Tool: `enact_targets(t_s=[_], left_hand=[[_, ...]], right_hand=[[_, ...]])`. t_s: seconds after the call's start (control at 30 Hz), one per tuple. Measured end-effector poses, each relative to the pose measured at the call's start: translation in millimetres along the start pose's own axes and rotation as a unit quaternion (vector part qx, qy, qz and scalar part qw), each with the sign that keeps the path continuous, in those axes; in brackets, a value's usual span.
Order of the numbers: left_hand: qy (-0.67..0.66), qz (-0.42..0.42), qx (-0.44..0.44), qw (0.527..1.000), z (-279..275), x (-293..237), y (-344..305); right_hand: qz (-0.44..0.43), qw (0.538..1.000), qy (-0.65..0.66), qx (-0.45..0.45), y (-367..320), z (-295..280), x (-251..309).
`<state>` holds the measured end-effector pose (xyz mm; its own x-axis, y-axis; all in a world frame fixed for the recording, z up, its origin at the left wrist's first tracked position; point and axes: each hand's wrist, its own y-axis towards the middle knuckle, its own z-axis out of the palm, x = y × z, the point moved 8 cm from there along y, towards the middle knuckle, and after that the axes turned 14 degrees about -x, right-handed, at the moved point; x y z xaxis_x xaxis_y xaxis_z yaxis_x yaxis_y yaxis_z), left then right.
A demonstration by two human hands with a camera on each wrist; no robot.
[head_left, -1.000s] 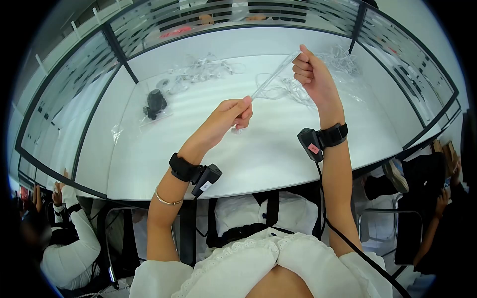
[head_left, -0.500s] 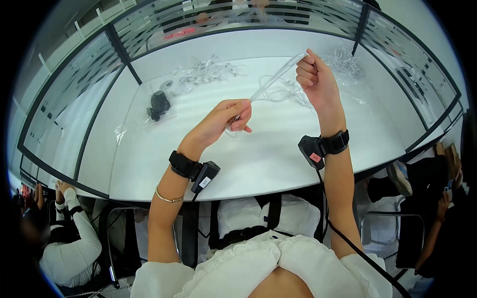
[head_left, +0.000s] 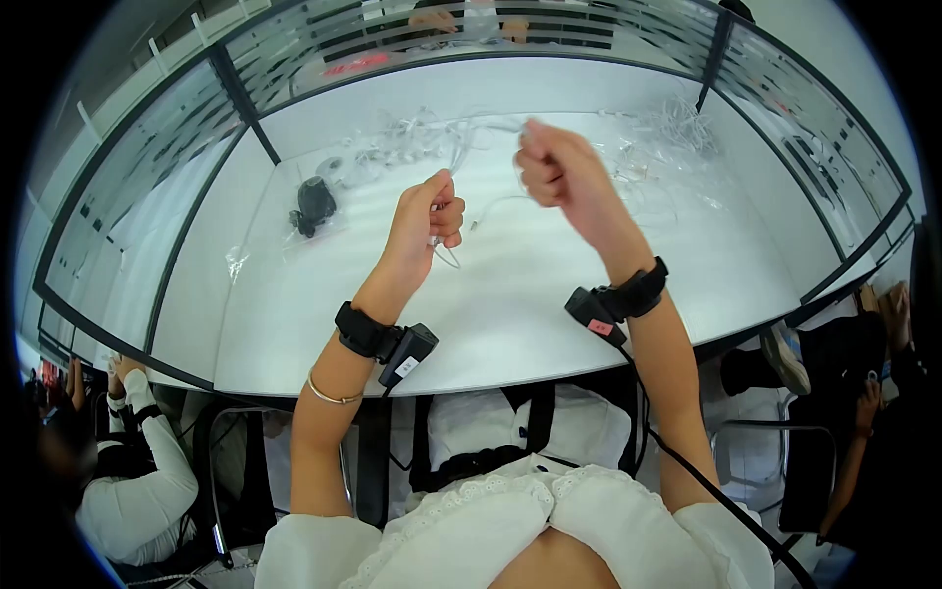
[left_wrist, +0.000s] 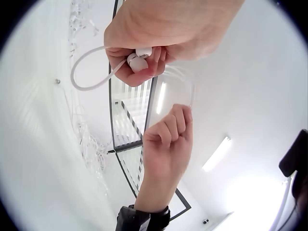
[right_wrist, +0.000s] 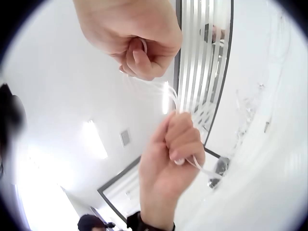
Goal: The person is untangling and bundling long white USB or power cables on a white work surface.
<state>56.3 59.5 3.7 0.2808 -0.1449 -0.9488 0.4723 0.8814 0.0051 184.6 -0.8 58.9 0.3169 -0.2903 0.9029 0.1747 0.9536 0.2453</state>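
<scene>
Partition: framed glass round the back and sides, behind the bagged black bundle, my landmark.
Desk: white top, under the bundle and reaching far to its right.
Cord tangles: one white heap behind and right of the bundle; another well apart, at the far right.
Right hand: raised, well to the bundle's right. Fingers clenched round the earphone cord; I see a strand inside the fist from the right wrist.
Left hand: between bundle and right hand. Fingers curled round cord and earbuds, gripping both.
Bagged black bundle: on the desk's left part, in clear plastic.
Wrist cameras: left unit and right unit, both on the near side of the bundle and to its right.
Earphone cord: white strands joining the two fists right of the bundle, plus a loop out of the left one. Blurred in my head view.
Metal plug: small tip, right of the bundle, beyond the left hand; can't tell whose cord.
Earbuds: white pair in the left grip, right of the bundle.
Just changed: right hand has come in towards the left; the taut span now bows. I judge the slack makes strands easier to gather, but also to snag.
</scene>
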Motion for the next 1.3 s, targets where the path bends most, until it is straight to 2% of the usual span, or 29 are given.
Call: enact_targets(t_s=[0.07,0.17,0.23,0.27,0.37,0.4,0.53,0.63,0.77,0.9,0.97,1.03,1.07,1.2,1.23,1.3], left_hand=[[0.004,-0.010,-0.006,1.000,3.1,0.3,-1.7],[0.018,0.005,0.020,1.000,4.3,-2.0,-4.3],[0.019,0.019,-0.062,0.998,5.5,-5.3,-11.0],[0.011,0.022,-0.047,0.999,3.6,-3.2,-9.4],[0.017,0.038,0.090,0.995,13.6,-5.9,-10.9],[0.017,0.021,0.098,0.995,14.1,-5.1,-11.3],[0.062,0.053,0.165,0.983,22.8,-13.1,-13.4],[0.028,0.011,0.148,0.989,27.9,-10.8,-17.4],[0.102,-0.008,0.126,0.987,20.9,-5.0,-15.4],[0.166,-0.026,0.168,0.971,23.9,-0.1,-19.5],[0.223,-0.035,0.188,0.956,24.1,4.9,-22.0],[0.194,-0.061,0.203,0.958,27.8,5.8,-25.1],[0.174,-0.064,0.209,0.960,27.4,9.1,-24.1],[0.058,-0.126,0.196,0.971,23.9,22.1,-15.1],[0.031,-0.130,0.183,0.974,23.1,25.0,-12.5],[-0.024,-0.138,0.153,0.978,21.2,29.1,-9.1]], right_hand=[[0.003,0.997,-0.074,-0.009,-1.8,13.8,-16.8],[-0.051,0.977,-0.204,0.049,-10.4,38.6,-26.9],[-0.028,0.979,-0.183,0.087,-18.6,51.5,-26.5],[-0.024,0.978,-0.189,0.083,-19.0,49.8,-24.6],[-0.025,0.977,-0.200,0.071,-16.9,42.0,-19.1],[-0.046,0.967,-0.244,0.055,-8.6,31.0,-23.5],[-0.017,0.985,-0.170,0.008,-2.9,14.9,-21.3],[-0.040,0.993,-0.076,-0.082,-0.2,-0.2,-5.8],[-0.068,0.985,-0.026,-0.156,9.9,-40.4,9.7],[-0.088,0.956,-0.165,-0.224,13.3,-79.7,25.9],[-0.073,0.942,-0.233,-0.230,14.8,-99.1,26.7],[-0.048,0.925,-0.305,-0.221,20.8,-114.4,19.5],[-0.010,0.922,-0.336,-0.193,25.6,-123.9,10.0],[-0.008,0.884,-0.441,-0.156,38.1,-143.4,-26.5],[-0.108,0.853,-0.484,-0.162,37.0,-133.8,-12.2],[-0.303,0.760,-0.550,-0.167,24.8,-103.0,4.1]])
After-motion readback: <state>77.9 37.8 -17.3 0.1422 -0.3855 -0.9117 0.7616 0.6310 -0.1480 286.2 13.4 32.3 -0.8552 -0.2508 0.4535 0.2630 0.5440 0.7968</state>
